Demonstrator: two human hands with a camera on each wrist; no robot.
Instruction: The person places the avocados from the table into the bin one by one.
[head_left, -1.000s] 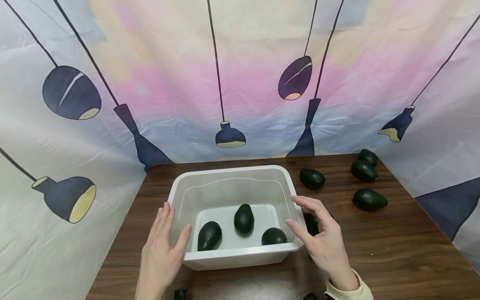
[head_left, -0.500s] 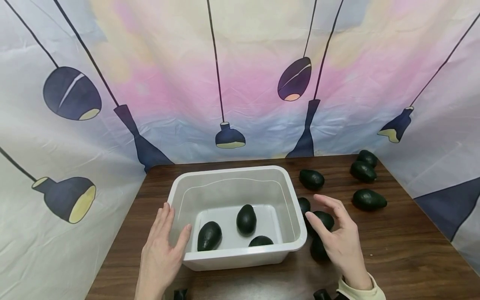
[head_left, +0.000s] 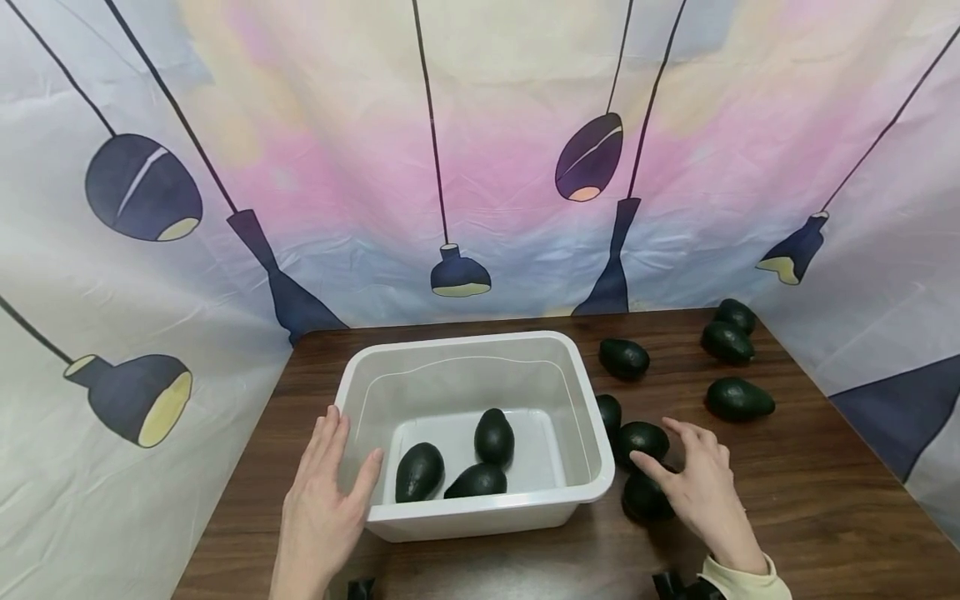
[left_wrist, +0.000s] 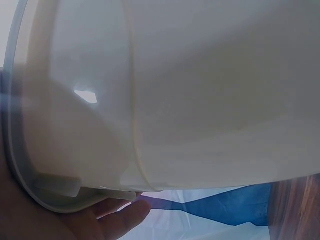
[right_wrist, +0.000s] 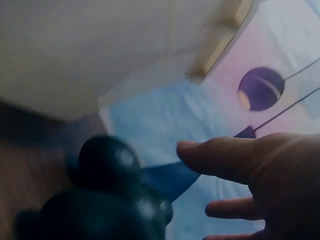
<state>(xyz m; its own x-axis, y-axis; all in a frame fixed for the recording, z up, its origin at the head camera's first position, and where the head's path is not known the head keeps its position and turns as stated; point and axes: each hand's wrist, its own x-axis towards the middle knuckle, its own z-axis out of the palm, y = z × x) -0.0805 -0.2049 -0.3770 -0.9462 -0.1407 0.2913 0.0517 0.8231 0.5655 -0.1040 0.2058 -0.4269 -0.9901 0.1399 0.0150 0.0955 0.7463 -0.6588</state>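
My left hand [head_left: 322, 500] rests at the left rim of a white plastic bin [head_left: 472, 514], fingers fairly straight outside and thumb over the inner side. In the left wrist view its fingers [left_wrist: 127, 217] show by the rim's corner. Inside the bin lie three dark green avocados, one [head_left: 419, 472] at left, one [head_left: 493, 437] near the middle, one [head_left: 476, 481] by the front wall. My right hand [head_left: 708, 492] holds nothing, its thumb and fingers spread beside a cluster of avocados [head_left: 643, 440] right of the bin. In the right wrist view that cluster [right_wrist: 107, 162] sits left of the thumb.
On the brown wooden table [head_left: 810, 500] several more avocados lie at the back right, among them a single one [head_left: 624, 358] near the bin's back corner and another [head_left: 739, 399] farther right. A printed cloth [head_left: 510, 167] hangs behind the table. Black straps [head_left: 360, 588] show at the front edge.
My right hand has moved away from the bin's right rim, rightward and toward me, to the avocado cluster. The front avocado in the bin has rolled left. My left hand stays put.
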